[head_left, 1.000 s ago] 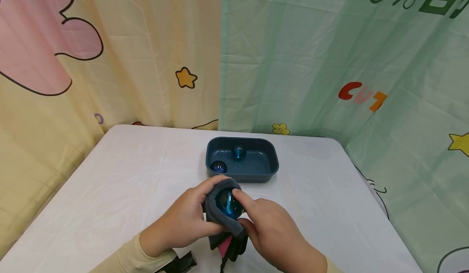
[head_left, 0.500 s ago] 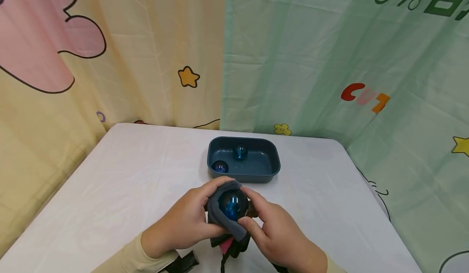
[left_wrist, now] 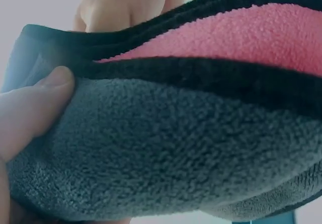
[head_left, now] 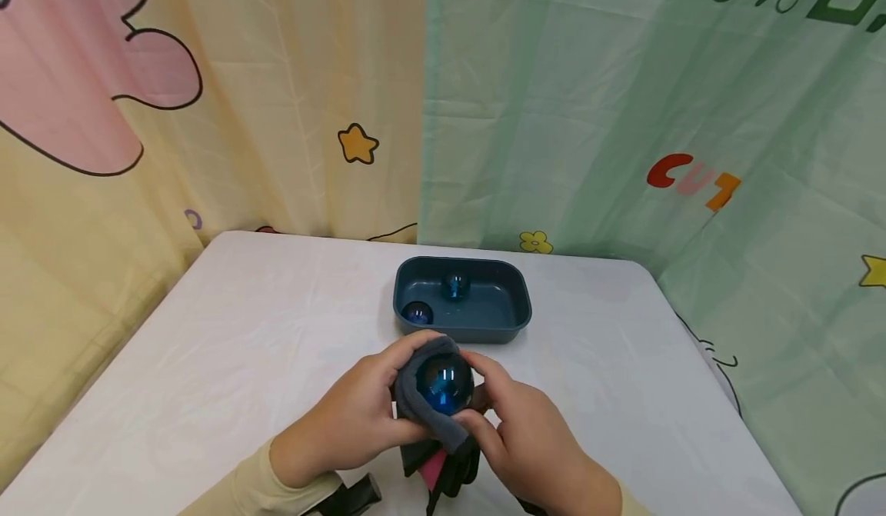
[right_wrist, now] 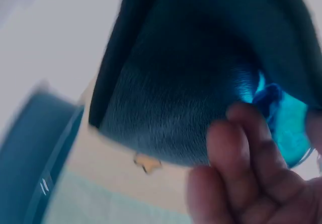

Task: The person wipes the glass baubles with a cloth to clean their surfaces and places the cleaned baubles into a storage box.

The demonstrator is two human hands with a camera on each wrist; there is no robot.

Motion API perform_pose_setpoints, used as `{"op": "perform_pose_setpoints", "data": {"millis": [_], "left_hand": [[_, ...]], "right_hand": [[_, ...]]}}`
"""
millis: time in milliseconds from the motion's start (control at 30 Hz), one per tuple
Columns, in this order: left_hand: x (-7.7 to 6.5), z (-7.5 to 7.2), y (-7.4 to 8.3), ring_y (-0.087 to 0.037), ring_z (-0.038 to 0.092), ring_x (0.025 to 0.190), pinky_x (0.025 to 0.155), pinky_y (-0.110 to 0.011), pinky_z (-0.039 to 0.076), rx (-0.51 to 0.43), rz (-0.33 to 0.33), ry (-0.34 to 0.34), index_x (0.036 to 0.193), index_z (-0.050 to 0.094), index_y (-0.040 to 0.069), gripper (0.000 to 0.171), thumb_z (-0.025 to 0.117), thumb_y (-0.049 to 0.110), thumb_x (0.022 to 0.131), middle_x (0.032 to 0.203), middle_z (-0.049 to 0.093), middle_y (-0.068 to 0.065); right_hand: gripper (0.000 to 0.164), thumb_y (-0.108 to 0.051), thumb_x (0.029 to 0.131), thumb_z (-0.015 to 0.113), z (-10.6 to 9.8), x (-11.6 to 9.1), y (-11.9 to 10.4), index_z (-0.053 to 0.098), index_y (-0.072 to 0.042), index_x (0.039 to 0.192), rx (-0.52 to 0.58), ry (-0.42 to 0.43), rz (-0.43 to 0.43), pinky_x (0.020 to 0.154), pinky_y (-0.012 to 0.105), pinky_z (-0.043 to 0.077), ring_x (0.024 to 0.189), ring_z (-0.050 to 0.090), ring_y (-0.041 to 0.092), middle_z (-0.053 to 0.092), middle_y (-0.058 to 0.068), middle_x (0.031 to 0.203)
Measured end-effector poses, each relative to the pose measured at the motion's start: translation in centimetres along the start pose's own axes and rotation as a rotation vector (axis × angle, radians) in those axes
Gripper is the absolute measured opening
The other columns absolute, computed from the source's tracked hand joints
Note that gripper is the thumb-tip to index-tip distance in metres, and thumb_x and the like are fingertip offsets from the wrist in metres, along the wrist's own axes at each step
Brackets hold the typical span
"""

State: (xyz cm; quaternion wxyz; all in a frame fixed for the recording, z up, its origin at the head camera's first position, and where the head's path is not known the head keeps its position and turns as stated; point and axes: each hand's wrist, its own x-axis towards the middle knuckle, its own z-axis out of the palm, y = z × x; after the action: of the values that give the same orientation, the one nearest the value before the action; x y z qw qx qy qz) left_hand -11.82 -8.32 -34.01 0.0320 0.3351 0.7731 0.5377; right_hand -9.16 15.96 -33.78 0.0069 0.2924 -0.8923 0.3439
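Observation:
A shiny dark blue glass ball [head_left: 445,384] sits in the fold of a grey cloth [head_left: 412,397] above the table. My left hand [head_left: 353,408] grips the cloth round the ball's left side, thumb in front. With thumb and index finger, my right hand [head_left: 529,431] pinches the ball's right side. Below the hands hangs the rest of the cloth, with a pink patch and black edging. In the left wrist view the grey and pink cloth [left_wrist: 166,143] fills most of the picture. The right wrist view shows the bright blue ball [right_wrist: 292,128] partly covered by cloth.
Beyond the hands a dark teal rectangular tub [head_left: 491,334] stands on the white-covered table [head_left: 277,308]. Inside it lie two blue balls, one dark [head_left: 418,313] at the near left, one lighter [head_left: 455,285] towards the back. Printed curtains [head_left: 311,78] hang behind the table.
The right index finger has moved off the ball's front to its upper right side. More of the ball now shows outside the cloth. The left hand keeps its grip.

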Motion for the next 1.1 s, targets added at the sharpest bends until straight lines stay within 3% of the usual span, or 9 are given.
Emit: {"op": "perform_pose_setpoints", "data": {"millis": [100,167,367,500,567,767,867,967,1100], "left_hand": [[0.0,0.01,0.21,-0.012,0.065,0.125,0.112,-0.032,0.05,0.024,0.003,-0.002,0.153,0.046,0.026,0.079,0.089,0.028,0.087,0.137,0.068,0.009],[-0.01,0.01,0.26,-0.012,0.065,0.124,0.111,-0.032,0.051,0.015,0.005,0.007,0.152,0.046,0.027,0.08,0.09,0.025,0.086,0.136,0.068,0.01],[-0.09,-0.03,0.13,-0.012,0.067,0.123,0.108,-0.03,0.052,-0.025,0.025,0.029,0.151,0.047,0.029,0.082,0.091,0.018,0.083,0.137,0.068,0.012],[-0.07,-0.05,0.04,-0.013,0.067,0.124,0.109,-0.029,0.052,-0.034,0.037,0.019,0.151,0.046,0.029,0.08,0.091,0.019,0.085,0.137,0.068,0.011],[0.0,-0.06,0.05,-0.014,0.065,0.126,0.11,-0.029,0.051,-0.03,0.035,0.012,0.151,0.046,0.03,0.08,0.09,0.019,0.085,0.138,0.067,0.012],[0.19,0.02,0.25,-0.013,0.064,0.126,0.112,-0.031,0.049,0.006,0.016,0.003,0.153,0.045,0.027,0.082,0.09,0.02,0.085,0.138,0.067,0.009],[0.23,0.0,0.29,-0.013,0.065,0.124,0.111,-0.032,0.05,0.016,0.032,0.01,0.152,0.046,0.024,0.08,0.09,0.022,0.085,0.137,0.069,0.007],[0.23,-0.12,0.26,-0.013,0.066,0.124,0.11,-0.031,0.051,0.001,0.048,0.019,0.152,0.047,0.024,0.078,0.09,0.022,0.086,0.137,0.069,0.006],[0.08,-0.26,0.14,-0.014,0.067,0.123,0.108,-0.028,0.052,-0.049,0.054,0.025,0.152,0.048,0.022,0.077,0.089,0.021,0.087,0.138,0.068,0.004]], "right_hand": [[0.052,-0.032,0.111,0.054,-0.23,0.19,0.32,0.041,-0.006,0.154,0.232,-0.088,0.073,0.068,0.022,0.052,0.074,0.058,-0.001,0.073,-0.007,0.09],[0.051,-0.031,0.112,0.051,-0.26,0.24,0.34,0.041,-0.005,0.154,0.269,-0.098,0.06,0.075,0.023,0.055,0.081,0.063,0.0,0.075,-0.005,0.096],[0.066,-0.031,0.108,0.061,-0.21,-0.02,-0.22,0.031,-0.012,0.163,-0.054,-0.013,-0.039,0.088,0.032,0.061,0.105,0.07,0.006,0.074,-0.005,0.124],[0.069,-0.017,0.098,0.075,0.03,-0.1,-0.31,0.041,-0.01,0.158,-0.278,0.092,-0.16,0.08,0.029,0.06,0.094,0.068,0.006,0.075,-0.005,0.111],[0.069,-0.016,0.097,0.077,0.17,-0.05,-0.19,0.043,-0.009,0.156,-0.3,0.127,-0.181,0.077,0.027,0.059,0.09,0.068,0.006,0.076,-0.005,0.105],[0.048,-0.026,0.109,0.059,-0.08,0.31,0.51,0.047,-0.005,0.149,0.134,0.012,-0.021,0.067,0.023,0.054,0.08,0.063,0.0,0.076,-0.006,0.092],[0.046,-0.028,0.11,0.056,-0.24,0.34,0.49,0.049,-0.007,0.15,0.204,0.001,-0.009,0.077,0.026,0.059,0.088,0.068,0.001,0.077,-0.006,0.101],[0.061,-0.036,0.109,0.059,-0.53,0.11,0.1,0.038,-0.012,0.16,0.069,0.007,-0.009,0.087,0.03,0.061,0.1,0.07,0.002,0.076,-0.008,0.115],[0.072,-0.027,0.104,0.068,-0.79,-0.12,-0.26,0.032,-0.014,0.165,-0.183,0.02,-0.126,0.088,0.032,0.062,0.102,0.07,0.007,0.075,-0.006,0.12]]}}
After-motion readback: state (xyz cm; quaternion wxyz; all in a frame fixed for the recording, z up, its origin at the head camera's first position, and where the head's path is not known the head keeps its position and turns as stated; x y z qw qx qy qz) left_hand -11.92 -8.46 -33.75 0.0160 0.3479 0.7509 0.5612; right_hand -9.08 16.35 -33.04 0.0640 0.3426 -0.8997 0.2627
